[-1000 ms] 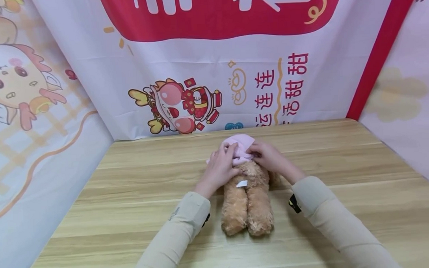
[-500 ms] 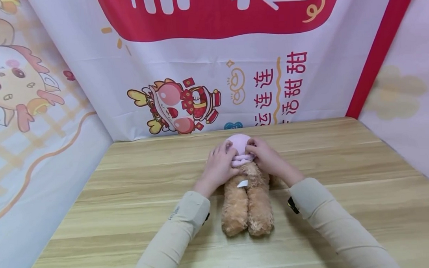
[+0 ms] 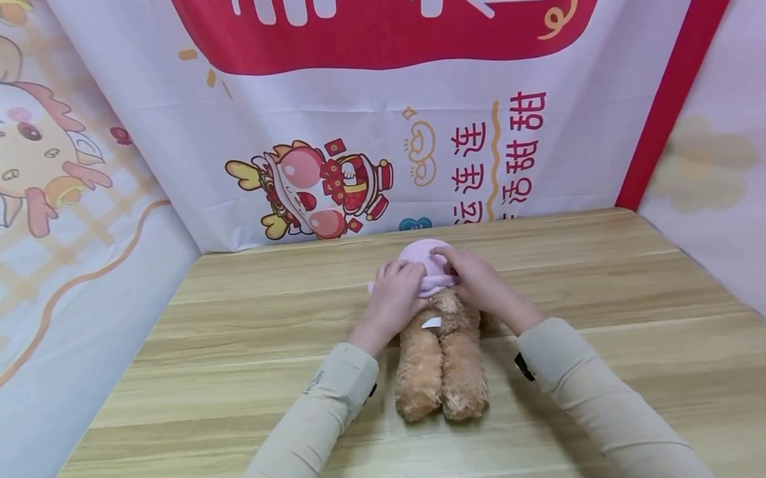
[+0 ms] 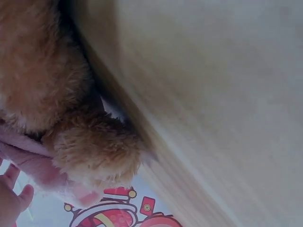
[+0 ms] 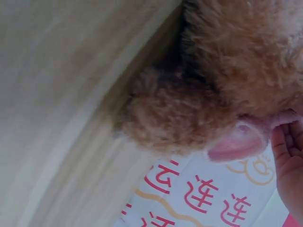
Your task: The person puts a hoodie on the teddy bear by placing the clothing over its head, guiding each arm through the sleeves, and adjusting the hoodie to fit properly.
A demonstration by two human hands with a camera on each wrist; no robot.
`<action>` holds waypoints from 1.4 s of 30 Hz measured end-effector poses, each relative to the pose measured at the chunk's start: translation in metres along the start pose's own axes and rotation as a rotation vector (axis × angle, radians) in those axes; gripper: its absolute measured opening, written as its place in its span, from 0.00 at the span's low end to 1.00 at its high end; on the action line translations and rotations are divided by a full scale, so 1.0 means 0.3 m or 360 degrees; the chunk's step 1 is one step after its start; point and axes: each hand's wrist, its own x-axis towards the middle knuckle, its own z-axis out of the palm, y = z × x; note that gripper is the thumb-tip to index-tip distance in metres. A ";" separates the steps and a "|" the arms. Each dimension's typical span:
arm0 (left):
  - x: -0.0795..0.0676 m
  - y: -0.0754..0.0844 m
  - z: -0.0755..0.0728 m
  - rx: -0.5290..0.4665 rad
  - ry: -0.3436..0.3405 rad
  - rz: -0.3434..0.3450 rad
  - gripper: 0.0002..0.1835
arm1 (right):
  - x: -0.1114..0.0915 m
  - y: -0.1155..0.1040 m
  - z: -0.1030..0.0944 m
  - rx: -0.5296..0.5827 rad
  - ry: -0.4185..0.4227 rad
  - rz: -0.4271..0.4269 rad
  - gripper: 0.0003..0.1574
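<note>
A brown plush toy point(image 3: 441, 363) lies on the table with its legs towards me and a white tag point(image 3: 432, 322) between hip and back. A light pink soft hat point(image 3: 426, 254) covers its head end. My left hand point(image 3: 395, 295) holds the hat's left edge, fingers curled over it. On the other side my right hand point(image 3: 482, 285) pinches the right edge, one finger higher on the crown. In the right wrist view, fingertips meet a pink fold point(image 5: 239, 142) beside a furry limb point(image 5: 175, 113). The left wrist view shows pink cloth point(image 4: 42, 165) beneath the fur. The toy's face is hidden.
The wood-grain table point(image 3: 249, 384) reaches back to a white and red printed cloth backdrop point(image 3: 353, 99). Printed cloth walls stand at the left point(image 3: 107, 312) and right point(image 3: 716, 157). A white patterned surface also shows in both wrist views.
The pink hat was rumpled a second ago and now looks smoother, its edge pulled down and out at the left. Both hands have shifted slightly on it; the toy's legs stayed put.
</note>
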 end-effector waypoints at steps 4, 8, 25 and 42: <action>0.009 0.001 -0.005 -0.0060 -0.0070 -0.0059 0.26 | 0.009 -0.010 -0.007 -0.0046 -0.0091 0.0069 0.31; 0.026 0.003 -0.013 -0.0093 -0.0212 -0.0149 0.37 | 0.013 -0.015 -0.009 -0.0084 -0.0096 0.0079 0.25; 0.030 0.010 -0.005 -0.0080 -0.0182 -0.0112 0.29 | -0.001 0.003 0.019 -0.0053 0.0116 -0.0060 0.15; 0.020 -0.016 0.004 -0.0132 -0.0212 -0.0243 0.41 | 0.006 0.019 -0.013 0.0069 0.0006 0.0118 0.26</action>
